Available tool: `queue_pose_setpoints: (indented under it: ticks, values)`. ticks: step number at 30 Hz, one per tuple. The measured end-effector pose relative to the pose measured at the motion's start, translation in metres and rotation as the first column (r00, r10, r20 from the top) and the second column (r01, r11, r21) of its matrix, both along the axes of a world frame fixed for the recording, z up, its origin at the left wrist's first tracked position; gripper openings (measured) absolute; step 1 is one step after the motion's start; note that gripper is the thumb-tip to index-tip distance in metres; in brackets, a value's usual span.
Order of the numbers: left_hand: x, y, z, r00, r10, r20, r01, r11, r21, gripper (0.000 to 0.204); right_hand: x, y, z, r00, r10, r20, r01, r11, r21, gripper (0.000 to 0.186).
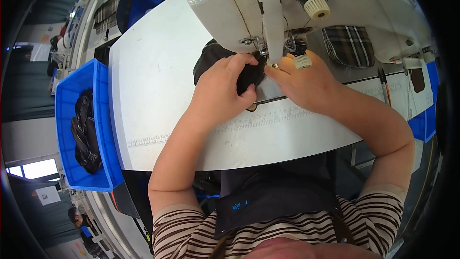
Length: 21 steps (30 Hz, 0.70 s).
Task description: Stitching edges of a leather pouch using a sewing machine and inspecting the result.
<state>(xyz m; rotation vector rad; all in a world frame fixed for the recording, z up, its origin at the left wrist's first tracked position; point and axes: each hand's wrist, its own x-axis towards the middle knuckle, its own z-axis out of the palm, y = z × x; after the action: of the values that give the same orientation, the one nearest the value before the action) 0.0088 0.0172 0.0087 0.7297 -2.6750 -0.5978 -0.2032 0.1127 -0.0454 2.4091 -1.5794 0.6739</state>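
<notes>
A piece of black fabric (203, 62) lies under the needle area of a white sewing machine (215, 12). My left hand (220, 86) bends over it, the fingers and thumb curved round a fold of the cloth. Close to the presser foot (263, 50), on its right side, is my right hand (306, 81). Its fingers are drawn together at the fabric's right edge, and what lies between them is hidden. Part of the needle area is covered by the machine head and my fingers.
A blue bin (108, 129) with dark fabric pieces (85, 132) stands left of the white table (148, 81). Plaid fabric (350, 45) lies behind the machine's arm. A slim orange-and-black tool (386, 88) rests at the right. Another blue bin (143, 1) is at the far left.
</notes>
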Motion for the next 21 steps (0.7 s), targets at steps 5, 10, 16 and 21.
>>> queue_pose_setpoints:
  ticks: [5, 10, 16, 21]
  values:
    - [-0.001, 0.0, -0.001, 0.993, 0.102, -0.052, -0.092, 0.981, 0.173, 0.032, 0.0, 0.001, 0.004, 0.997, 0.075, 0.017, -0.074, 0.996, -0.056, 0.041]
    - [0.002, -0.001, -0.01, 0.997, 0.03, -0.078, -0.022, 0.995, 0.094, 0.026, 0.003, 0.002, 0.004, 0.998, 0.037, -0.049, -0.036, 0.999, 0.024, 0.032]
    - [0.0, 0.0, -0.009, 0.995, -0.081, -0.06, 0.079, 0.996, -0.044, 0.025, -0.001, 0.004, 0.003, 0.994, 0.109, 0.02, -0.109, 0.994, -0.001, 0.027]
    - [0.0, -0.007, -0.014, 0.991, 0.019, -0.133, 0.001, 0.989, 0.147, 0.023, 0.001, 0.007, 0.006, 0.991, 0.131, -0.039, -0.132, 0.991, -0.017, 0.025]
